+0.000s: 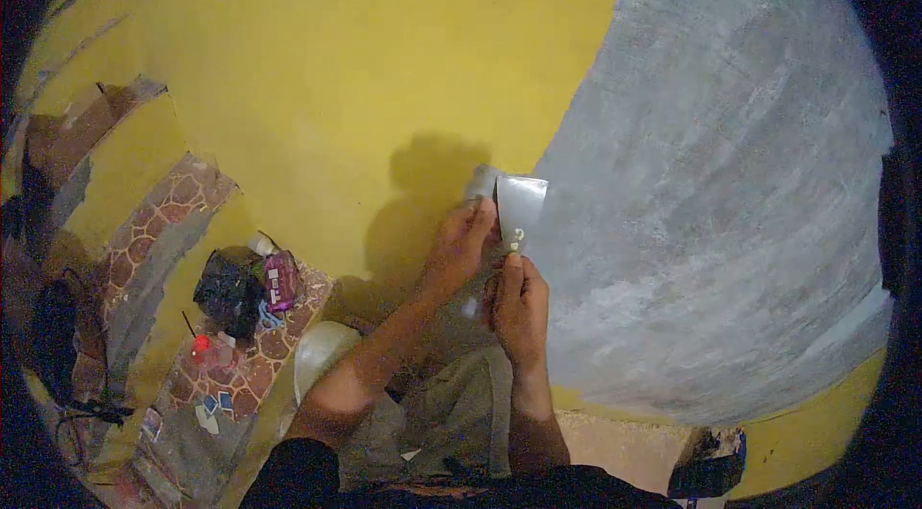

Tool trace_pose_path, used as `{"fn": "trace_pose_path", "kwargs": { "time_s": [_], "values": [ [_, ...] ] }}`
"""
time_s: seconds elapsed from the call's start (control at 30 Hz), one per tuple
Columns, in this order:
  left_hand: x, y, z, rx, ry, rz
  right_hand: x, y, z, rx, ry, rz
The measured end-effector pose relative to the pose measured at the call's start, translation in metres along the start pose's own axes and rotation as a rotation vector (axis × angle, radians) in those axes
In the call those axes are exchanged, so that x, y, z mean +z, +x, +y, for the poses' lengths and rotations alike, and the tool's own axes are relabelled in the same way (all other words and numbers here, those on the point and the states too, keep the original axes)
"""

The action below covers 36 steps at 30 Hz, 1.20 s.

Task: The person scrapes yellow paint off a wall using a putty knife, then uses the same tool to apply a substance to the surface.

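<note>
My right hand (pixel 520 302) grips the handle of a putty knife whose wide metal blade (pixel 521 200) points up at the wall. My left hand (pixel 464 245) is beside it, fingers on a second, smaller scraper (pixel 479 182) pressed against the first blade's left edge. Both blades carry grey putty. They are held in front of a yellow wall (pixel 317 48), right at the edge of a large grey plastered patch (pixel 730 182).
At lower left, a tiled ledge (pixel 240 365) holds a black plastic bag (pixel 229 290), a pink packet (pixel 280 278) and a small red-capped bottle (pixel 202 348). A white bucket (pixel 322 355) stands near my knees. A dark object (pixel 709 463) lies on the floor at lower right.
</note>
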<state>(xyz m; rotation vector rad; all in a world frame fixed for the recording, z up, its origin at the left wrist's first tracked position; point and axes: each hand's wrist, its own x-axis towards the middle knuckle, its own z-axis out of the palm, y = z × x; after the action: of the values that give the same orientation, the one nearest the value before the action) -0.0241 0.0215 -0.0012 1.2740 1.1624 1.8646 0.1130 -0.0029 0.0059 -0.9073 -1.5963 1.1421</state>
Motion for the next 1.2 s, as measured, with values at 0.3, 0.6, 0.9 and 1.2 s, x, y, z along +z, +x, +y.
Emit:
{"fn": "trace_pose_path", "kwargs": {
  "time_s": [0.3, 0.6, 0.9, 1.2],
  "values": [
    [0.021, -0.009, 0.050, -0.191, -0.200, -0.009, 0.014, 0.001, -0.006, -0.145, -0.169, 0.122],
    [0.016, 0.000, 0.053, -0.201, -0.150, -0.026, 0.013, 0.001, -0.023, 0.024, -0.121, 0.080],
    [0.012, -0.007, 0.079, -0.319, -0.337, -0.019, 0.012, -0.004, -0.044, -0.212, -0.294, 0.078],
    [0.015, 0.015, 0.062, -0.224, -0.343, -0.096, 0.003, 0.031, -0.051, -0.197, -0.363, 0.093]
  ]
}}
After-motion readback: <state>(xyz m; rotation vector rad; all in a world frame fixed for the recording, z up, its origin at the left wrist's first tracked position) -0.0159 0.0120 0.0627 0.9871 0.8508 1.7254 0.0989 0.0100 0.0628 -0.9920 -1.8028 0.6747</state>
